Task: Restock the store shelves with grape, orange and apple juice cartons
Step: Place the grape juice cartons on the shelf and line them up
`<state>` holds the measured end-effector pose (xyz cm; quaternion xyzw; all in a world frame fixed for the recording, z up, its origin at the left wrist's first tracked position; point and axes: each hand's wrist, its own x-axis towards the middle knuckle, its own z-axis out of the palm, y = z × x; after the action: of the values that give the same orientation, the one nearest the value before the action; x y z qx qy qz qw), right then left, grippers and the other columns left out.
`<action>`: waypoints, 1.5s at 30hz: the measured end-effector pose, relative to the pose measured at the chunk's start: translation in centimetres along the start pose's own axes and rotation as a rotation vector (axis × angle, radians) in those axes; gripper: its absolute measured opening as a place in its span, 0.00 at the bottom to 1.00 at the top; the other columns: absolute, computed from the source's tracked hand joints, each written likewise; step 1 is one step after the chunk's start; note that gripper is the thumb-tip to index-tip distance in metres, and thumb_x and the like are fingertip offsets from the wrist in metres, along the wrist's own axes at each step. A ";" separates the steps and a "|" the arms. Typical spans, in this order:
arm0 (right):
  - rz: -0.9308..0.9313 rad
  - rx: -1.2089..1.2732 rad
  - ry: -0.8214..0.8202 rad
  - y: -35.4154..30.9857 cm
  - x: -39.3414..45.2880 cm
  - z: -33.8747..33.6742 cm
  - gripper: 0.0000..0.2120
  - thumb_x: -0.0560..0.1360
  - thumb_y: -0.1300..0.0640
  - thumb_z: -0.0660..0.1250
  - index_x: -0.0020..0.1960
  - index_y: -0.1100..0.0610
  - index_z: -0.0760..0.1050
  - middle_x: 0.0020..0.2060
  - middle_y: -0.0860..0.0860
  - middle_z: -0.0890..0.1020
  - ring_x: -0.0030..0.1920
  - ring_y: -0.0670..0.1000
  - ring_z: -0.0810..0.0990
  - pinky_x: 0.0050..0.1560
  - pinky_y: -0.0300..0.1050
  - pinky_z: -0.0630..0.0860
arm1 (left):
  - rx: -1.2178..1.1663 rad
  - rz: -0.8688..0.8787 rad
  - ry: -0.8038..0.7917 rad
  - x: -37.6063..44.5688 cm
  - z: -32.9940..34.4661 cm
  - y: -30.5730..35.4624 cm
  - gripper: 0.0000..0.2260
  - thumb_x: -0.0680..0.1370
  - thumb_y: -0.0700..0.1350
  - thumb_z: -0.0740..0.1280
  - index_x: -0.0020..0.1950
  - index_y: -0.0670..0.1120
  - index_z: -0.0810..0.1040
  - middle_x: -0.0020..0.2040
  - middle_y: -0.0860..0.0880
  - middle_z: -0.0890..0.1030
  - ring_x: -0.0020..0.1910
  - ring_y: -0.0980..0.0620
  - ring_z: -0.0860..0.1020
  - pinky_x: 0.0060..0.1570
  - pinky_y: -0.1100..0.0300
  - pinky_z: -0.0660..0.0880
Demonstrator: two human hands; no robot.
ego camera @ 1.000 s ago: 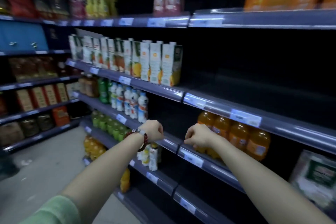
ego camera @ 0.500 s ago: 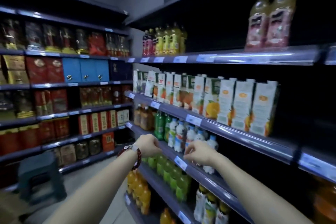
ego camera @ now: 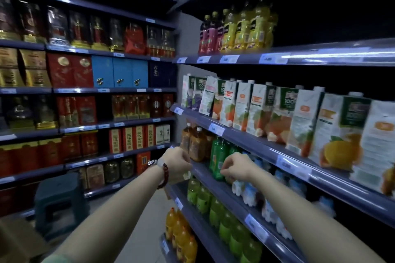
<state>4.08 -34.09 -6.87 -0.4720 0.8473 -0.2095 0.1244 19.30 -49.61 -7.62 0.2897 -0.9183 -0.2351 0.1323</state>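
A row of juice cartons stands on the right-hand shelf [ego camera: 252, 143] at chest height: grape cartons [ego camera: 193, 95] at the far end, red-fruit cartons [ego camera: 241, 107] in the middle, orange cartons [ego camera: 339, 134] nearest me. Both my arms reach forward below that shelf. My left hand [ego camera: 177, 161], with a bead bracelet at the wrist, has its fingers curled and nothing visible in it. My right hand [ego camera: 235, 165] is curled the same way, in front of green bottles [ego camera: 219, 156] one shelf lower. Neither hand touches a carton.
Brown tea bottles [ego camera: 194, 145], white-blue bottles [ego camera: 250, 190] and light green bottles [ego camera: 203, 198] fill the lower right shelves; orange bottles [ego camera: 181, 235] sit at the bottom. Boxed liquor lines the left shelving [ego camera: 85, 128]. A dark plastic stool [ego camera: 57, 200] stands on the aisle floor.
The view has swung left along the aisle, bringing the far juice cartons and the left shelving into sight. Both hands stay outstretched and curled, holding nothing.
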 end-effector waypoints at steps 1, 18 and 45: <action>-0.013 0.005 -0.003 -0.3 2.0 -0.2 0.04 0.74 0.55 0.70 0.43 0.56 0.80 0.32 0.48 0.80 0.34 0.48 0.80 0.40 0.43 0.78 | 0.004 -0.012 0.014 1.6 -0.5 -0.6 0.04 0.72 0.44 0.69 0.43 0.46 0.83 0.44 0.48 0.84 0.42 0.54 0.79 0.38 0.64 0.74; -0.096 0.033 0.087 -7.3 30.0 0.2 0.06 0.74 0.55 0.70 0.47 0.56 0.83 0.43 0.51 0.83 0.41 0.49 0.79 0.41 0.41 0.73 | -0.009 -0.028 0.055 26.2 -7.6 -13.4 0.10 0.75 0.47 0.69 0.52 0.43 0.83 0.48 0.46 0.83 0.45 0.51 0.80 0.41 0.61 0.78; 0.216 0.062 0.574 -11.8 54.0 0.4 0.07 0.75 0.59 0.68 0.50 0.61 0.81 0.46 0.54 0.83 0.48 0.51 0.80 0.51 0.45 0.78 | -0.128 0.231 0.017 55.7 -12.2 -22.2 0.09 0.74 0.44 0.68 0.48 0.42 0.85 0.46 0.43 0.84 0.44 0.47 0.80 0.41 0.61 0.75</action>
<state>-15.21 -85.71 -2.40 -0.2965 0.8863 -0.3456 -0.0840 -9.98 -103.10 -2.51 0.1752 -0.9276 -0.2737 0.1844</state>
